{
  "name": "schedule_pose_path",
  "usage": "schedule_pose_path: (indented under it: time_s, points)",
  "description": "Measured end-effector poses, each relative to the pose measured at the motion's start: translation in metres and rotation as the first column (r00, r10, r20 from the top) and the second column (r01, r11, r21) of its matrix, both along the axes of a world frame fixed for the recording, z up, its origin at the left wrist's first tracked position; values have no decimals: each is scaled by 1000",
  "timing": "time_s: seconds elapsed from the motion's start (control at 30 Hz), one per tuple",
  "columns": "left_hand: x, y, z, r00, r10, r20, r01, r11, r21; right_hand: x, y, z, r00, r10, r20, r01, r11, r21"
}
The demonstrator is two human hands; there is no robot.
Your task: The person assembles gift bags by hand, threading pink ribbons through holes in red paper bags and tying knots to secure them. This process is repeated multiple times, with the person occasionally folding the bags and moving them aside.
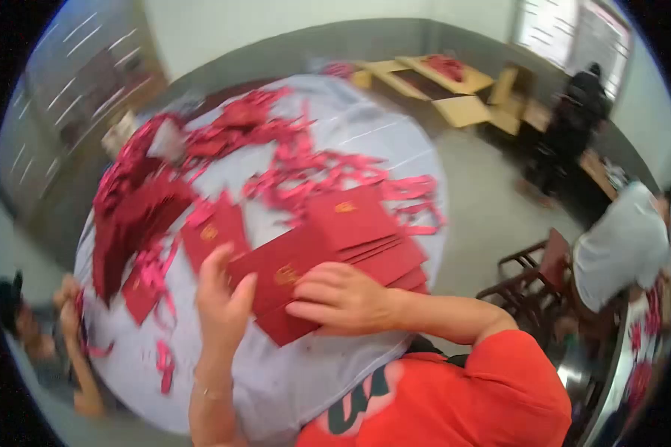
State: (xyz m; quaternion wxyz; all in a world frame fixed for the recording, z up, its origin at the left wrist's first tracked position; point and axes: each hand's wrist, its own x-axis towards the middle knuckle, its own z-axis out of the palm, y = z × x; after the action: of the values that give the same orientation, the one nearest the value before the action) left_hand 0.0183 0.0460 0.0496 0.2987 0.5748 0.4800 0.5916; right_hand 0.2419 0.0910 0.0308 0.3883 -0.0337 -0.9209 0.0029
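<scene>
A flat dark red envelope-like piece [274, 258] with a gold emblem lies in front of me, and its lower part overlaps another red layer. My left hand [227, 294] is at its left edge, thumb and fingers apart. Across its right half lies my right hand [343, 299], fingers close together on the surface, thumb hidden. Beside my right hand is a stack of similar red pieces [350, 216], fanned out toward me. Another red piece [215, 231] with a pink ribbon at its top lies beyond my left hand.
The round table [276, 402] has a pale cloth. Pink ribbons [306, 175] lie across its middle, with a heap of red pieces [138, 216] at left. A person [37, 339] is at the left edge, another [622, 242] at right near wooden chairs [533, 272]. Open cartons [462, 110] stand behind.
</scene>
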Motion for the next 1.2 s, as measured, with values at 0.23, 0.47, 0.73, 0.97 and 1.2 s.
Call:
schedule_pose_path:
  time_s: [0.23, 0.47, 0.73, 0.97, 1.2]
  points:
    - [-6, -7, 2, 770, 145, -621, -59, 986, 157, -8, -13, -14, 998, 4, 66, -6, 1000, 31]
    - [9, -11, 1, 740, 206, -640, -41, 964, 262, -18, -22, -20, 981, 142, 129, -141, 990, -15]
    - [13, -14, -4, 743, 94, -662, -132, 991, -7, -16, -25, -35, 964, 209, 167, -188, 973, -131]
    - [-5, 4, -26, 839, 65, -541, -185, 968, -171, 15, 23, 7, 968, 206, 141, -151, 933, -326]
    - [-25, 3, -4, 933, -116, -342, -10, 939, -344, 52, 122, 33, 989, -141, 47, 130, 670, -731]
